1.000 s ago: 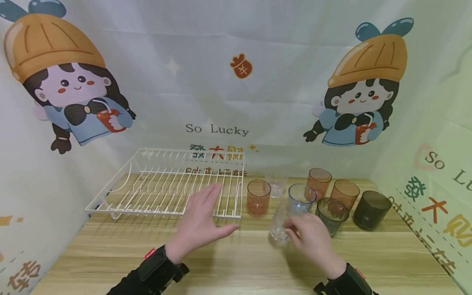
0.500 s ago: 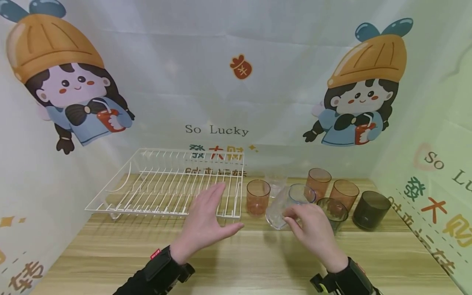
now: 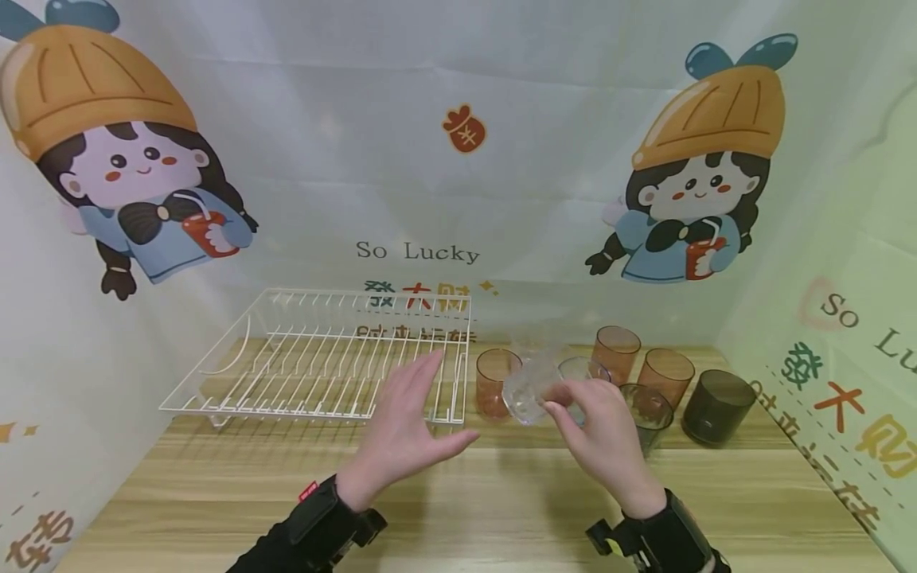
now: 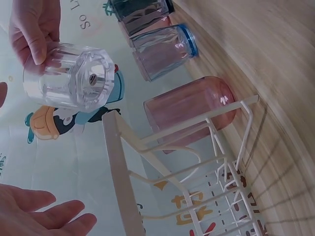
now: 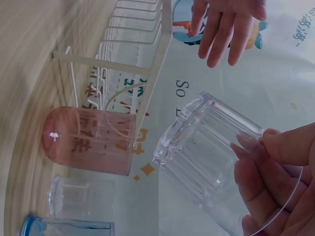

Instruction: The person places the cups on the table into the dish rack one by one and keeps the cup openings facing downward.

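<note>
My right hand [image 3: 605, 442] pinches a clear faceted glass [image 3: 524, 391] near its rim, thumb on one side and fingers on the other. The glass is off the table and tilted, its thick base pointing left, as the right wrist view shows. My left hand [image 3: 401, 422] holds nothing; its fingers are extended and the thumb spread, in front of the white wire dish rack's [image 3: 315, 415] right end. A pink glass [image 3: 493, 380] stands beside the rack, partly behind the held glass. The blue-rimmed glass [image 3: 582, 368] stands behind my right hand, which partly hides it.
Right of my right hand stand a smoky glass [image 3: 650, 418], a dark glass [image 3: 719, 407] and two amber-pink glasses [image 3: 618, 348]. Another clear glass [image 5: 81, 196] stands between the pink and blue ones. A printed cloth [image 3: 544, 143] hangs behind the wooden table [image 3: 487, 509].
My right hand has lifted the clear glass off the table and carried it slightly left, its base swinging up leftward. My left hand has shifted slightly to the right, still extended.
</note>
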